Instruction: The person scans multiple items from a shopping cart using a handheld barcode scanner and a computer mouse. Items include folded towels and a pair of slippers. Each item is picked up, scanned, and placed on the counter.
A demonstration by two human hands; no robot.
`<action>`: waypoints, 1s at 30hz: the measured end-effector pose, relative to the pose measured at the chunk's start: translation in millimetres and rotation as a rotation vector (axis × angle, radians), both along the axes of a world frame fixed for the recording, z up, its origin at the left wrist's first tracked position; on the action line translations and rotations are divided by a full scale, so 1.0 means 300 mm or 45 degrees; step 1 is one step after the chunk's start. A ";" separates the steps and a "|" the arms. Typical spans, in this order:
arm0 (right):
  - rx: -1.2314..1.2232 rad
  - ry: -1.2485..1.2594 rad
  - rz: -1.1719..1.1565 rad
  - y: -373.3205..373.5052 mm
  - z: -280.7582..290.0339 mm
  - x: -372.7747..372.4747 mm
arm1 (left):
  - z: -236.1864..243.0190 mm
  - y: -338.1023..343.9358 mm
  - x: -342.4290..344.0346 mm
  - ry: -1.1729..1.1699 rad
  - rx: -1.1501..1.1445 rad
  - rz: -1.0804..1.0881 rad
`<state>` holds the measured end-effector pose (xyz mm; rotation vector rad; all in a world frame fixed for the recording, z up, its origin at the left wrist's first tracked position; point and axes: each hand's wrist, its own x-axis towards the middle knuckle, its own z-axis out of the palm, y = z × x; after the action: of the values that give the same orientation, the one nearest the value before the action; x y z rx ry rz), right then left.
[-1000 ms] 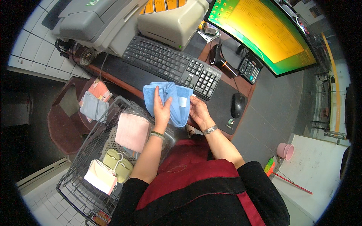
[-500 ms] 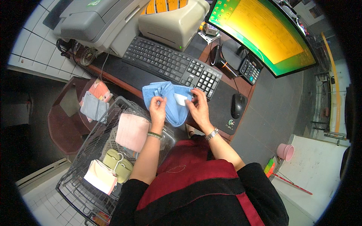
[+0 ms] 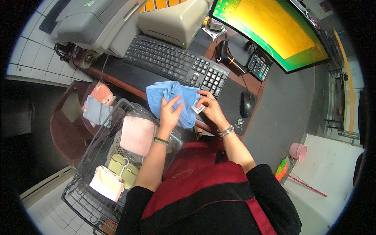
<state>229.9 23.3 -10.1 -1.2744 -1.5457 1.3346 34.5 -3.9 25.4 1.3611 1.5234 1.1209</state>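
From the head view, your left hand [image 3: 170, 112] lies flat against the blue cloth [image 3: 172, 100], fingers spread over its folds, while your right hand [image 3: 210, 107] pinches a small white tag [image 3: 197, 108] at the cloth's right edge between thumb and fingertips. The cloth hangs between both hands, just above the near edge of the desk [image 3: 270, 105] and just in front of the black keyboard [image 3: 176, 62]. A black mouse [image 3: 246, 103] sits to the right, and a wire cart [image 3: 84, 176] holding folded pink, green and cream cloths stands to your lower left.
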 end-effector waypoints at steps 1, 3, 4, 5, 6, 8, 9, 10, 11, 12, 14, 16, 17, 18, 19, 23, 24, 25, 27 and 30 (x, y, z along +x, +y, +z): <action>0.066 -0.067 -0.009 -0.007 0.001 0.018 | 0.004 -0.008 0.010 0.059 0.072 -0.026; -0.069 -0.100 0.060 -0.014 0.011 0.060 | 0.011 -0.029 0.034 0.198 0.156 -0.075; -0.155 -0.131 0.088 -0.017 0.018 0.079 | 0.015 -0.041 0.047 0.275 0.164 -0.106; -0.156 -0.148 0.155 -0.017 0.027 0.093 | 0.017 -0.052 0.060 0.353 0.167 -0.138; -0.219 -0.080 0.154 -0.015 0.033 0.098 | 0.019 -0.063 0.074 0.431 0.171 -0.169; -0.381 -0.015 0.144 -0.016 0.048 0.107 | 0.015 -0.078 0.098 0.568 0.103 -0.268; -0.567 0.182 0.111 -0.014 0.057 0.115 | 0.011 -0.079 0.108 0.655 0.146 -0.300; -0.617 0.183 0.076 -0.013 0.062 0.113 | 0.006 -0.076 0.114 0.741 0.168 -0.336; -0.657 0.181 0.041 -0.013 0.064 0.104 | 0.003 -0.076 0.118 0.686 0.174 -0.318; -0.658 0.220 0.030 -0.015 0.067 0.097 | -0.001 -0.069 0.115 0.790 0.213 -0.378; -0.696 0.053 -0.070 -0.012 0.064 0.060 | -0.001 -0.038 0.081 0.999 0.199 -0.532; -0.733 0.336 -0.193 -0.025 0.063 0.011 | 0.007 0.006 0.025 0.932 0.361 -0.638; -0.783 0.498 -0.219 -0.030 0.065 -0.014 | 0.015 0.028 -0.006 0.982 0.379 -0.701; -0.826 0.543 -0.236 -0.029 0.068 -0.036 | 0.023 0.040 -0.026 1.055 0.315 -0.783; -0.895 0.526 -0.265 -0.027 0.072 -0.053 | 0.031 0.037 -0.036 0.999 0.405 -0.706; -1.135 0.665 -0.305 -0.023 0.089 -0.080 | 0.063 -0.045 -0.026 0.695 0.304 -0.294; -1.137 0.686 -0.308 -0.025 0.092 -0.077 | 0.066 -0.075 -0.012 0.564 0.227 -0.137; -1.138 0.701 -0.320 -0.026 0.093 -0.071 | 0.061 -0.099 0.029 0.084 -0.069 0.132; -1.167 0.677 -0.309 -0.025 0.090 -0.061 | 0.056 -0.119 0.046 -0.326 -0.527 0.161; -1.218 0.624 -0.262 -0.010 0.078 -0.053 | 0.038 -0.104 0.056 -0.627 -0.866 0.159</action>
<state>214.1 20.4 13.3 -1.4087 -0.3891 2.1384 51.2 -35.2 36.8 0.4919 1.4325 0.8093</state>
